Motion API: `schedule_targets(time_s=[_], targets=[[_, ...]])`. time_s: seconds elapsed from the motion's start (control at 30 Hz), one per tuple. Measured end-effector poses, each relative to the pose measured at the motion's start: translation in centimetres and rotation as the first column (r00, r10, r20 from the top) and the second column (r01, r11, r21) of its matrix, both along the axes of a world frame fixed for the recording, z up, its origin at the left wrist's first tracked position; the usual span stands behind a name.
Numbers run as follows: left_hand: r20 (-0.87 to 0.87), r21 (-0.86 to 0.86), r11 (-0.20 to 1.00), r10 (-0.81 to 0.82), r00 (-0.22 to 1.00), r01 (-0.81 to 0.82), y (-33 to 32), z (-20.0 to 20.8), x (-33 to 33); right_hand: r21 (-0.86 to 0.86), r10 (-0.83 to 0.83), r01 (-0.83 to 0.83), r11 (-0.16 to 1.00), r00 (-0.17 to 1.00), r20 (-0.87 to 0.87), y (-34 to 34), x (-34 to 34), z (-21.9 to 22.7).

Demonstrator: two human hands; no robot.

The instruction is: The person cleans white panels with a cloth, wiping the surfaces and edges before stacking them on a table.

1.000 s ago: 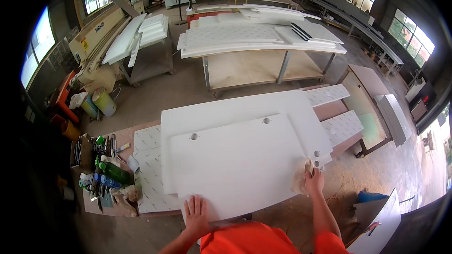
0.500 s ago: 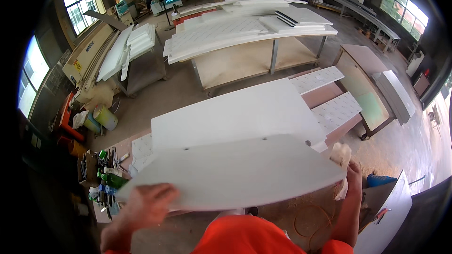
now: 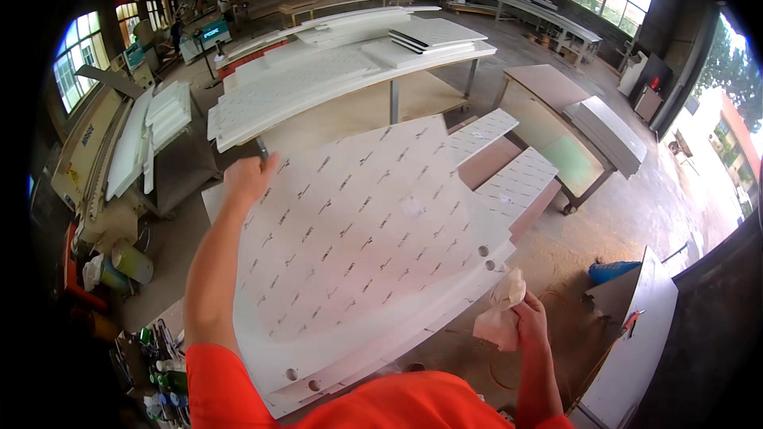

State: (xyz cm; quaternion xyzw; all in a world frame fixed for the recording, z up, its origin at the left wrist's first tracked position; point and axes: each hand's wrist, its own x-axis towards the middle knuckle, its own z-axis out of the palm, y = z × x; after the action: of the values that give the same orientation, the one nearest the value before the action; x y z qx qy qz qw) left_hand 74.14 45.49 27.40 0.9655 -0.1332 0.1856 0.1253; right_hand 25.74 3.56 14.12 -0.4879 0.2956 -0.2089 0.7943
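Your left hand grips the far edge of the tilted white panel — film-covered face up, near edge resting on the desk stack. Your right hand is closed round a rag just beside the panel's drilled corner. Keep the near edge bearing — lower evenly, fingers clear.

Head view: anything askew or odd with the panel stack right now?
The top panel sits skewed across the white panels beneath, its printed film side up, far corner gripped by the left hand. The right hand holds a crumpled rag beside the near edge. No damage visible.
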Motion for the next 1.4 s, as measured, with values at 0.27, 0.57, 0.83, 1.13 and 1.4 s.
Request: schedule_targets(time_s=[0.27, 0.57, 0.83, 1.13, 1.4], targets=[[-0.266, -0.004, 0.997, 0.070, 0.961, -0.073, 3.7, -17.5, 1.3, -0.309, -0.087, -0.005, 0.951, 0.956, -0.281, 3.0, 5.4, 0.4], [-0.174, -0.002, 0.986, -0.166, 0.971, 0.168, 4.4, -24.9, -9.6, -0.600, 0.409, -0.657, -0.457, 0.443, -0.798, 16.8, 20.0, -5.7], [-0.164, 0.019, 0.988, -0.148, 0.975, 0.153, 4.5, -24.5, -11.0, -0.813, -0.017, -0.581, -0.049, 0.814, -0.580, -1.3, 28.4, -11.4], [-0.211, 0.007, 0.991, -0.132, 0.969, 0.137, 3.2, -22.4, -10.8, -0.765, 0.284, -0.561, -0.317, 0.714, -0.641, 4.8, 49.5, -8.7], [-0.245, 0.073, 0.987, 0.157, 0.957, -0.143, 2.8, -22.8, -10.4, -0.686, 0.564, -0.488, -0.540, 0.395, -0.725, 22.9, 47.7, -8.6]])
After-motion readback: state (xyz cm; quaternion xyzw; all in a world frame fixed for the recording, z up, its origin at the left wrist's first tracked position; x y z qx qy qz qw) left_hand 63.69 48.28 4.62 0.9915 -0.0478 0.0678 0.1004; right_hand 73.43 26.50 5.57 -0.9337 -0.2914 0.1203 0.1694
